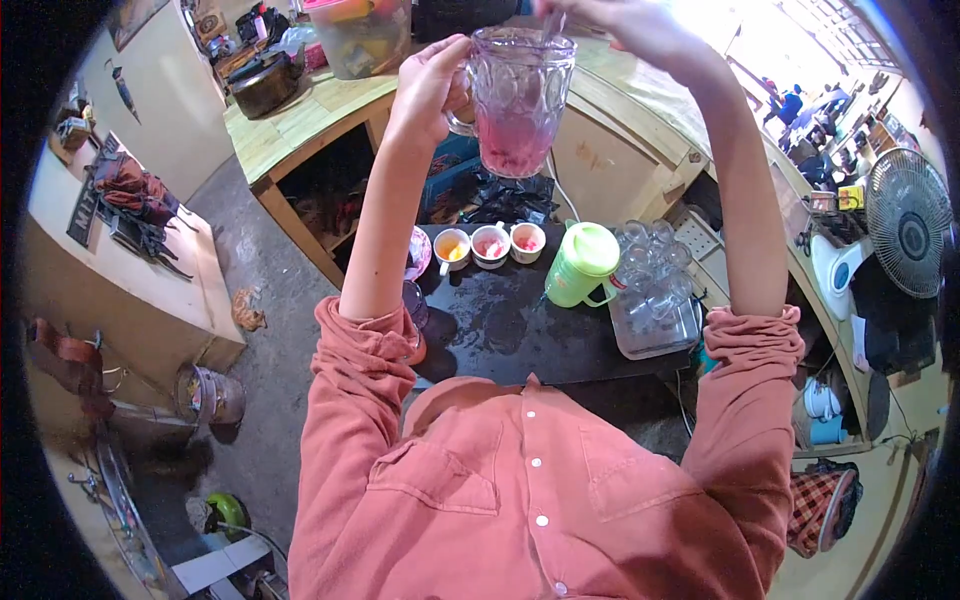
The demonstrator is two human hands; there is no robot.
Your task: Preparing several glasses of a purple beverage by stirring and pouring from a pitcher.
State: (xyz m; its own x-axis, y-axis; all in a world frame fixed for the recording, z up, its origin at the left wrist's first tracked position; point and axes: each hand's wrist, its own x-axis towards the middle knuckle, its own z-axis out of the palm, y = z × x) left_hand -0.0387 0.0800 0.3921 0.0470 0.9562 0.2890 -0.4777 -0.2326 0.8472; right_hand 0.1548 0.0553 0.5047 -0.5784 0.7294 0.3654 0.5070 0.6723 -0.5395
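Note:
My left hand (433, 88) grips the handle of a clear patterned jug (523, 97), raised in front of me above the dark table. Pink liquid fills roughly its lower half, with darker red bits near the bottom. Over the jug's mouth, my right hand (600, 16) holds a slim utensil (553, 28) that reaches down into the jug; the top edge of the picture cuts off its fingers. Below stand a white cup with orange-yellow contents (453, 250), plus a middle cup (490, 246) and a right-hand cup (528, 243) with pink-red contents.
On the black table (495, 337) stand a lidded green pitcher (582, 264) and a clear plastic tub (656, 322) heaped with glasses. A wooden counter (315, 127) behind bears a kettle (264, 82) and a plastic container (360, 37). A cat (248, 309) lies on the floor at left.

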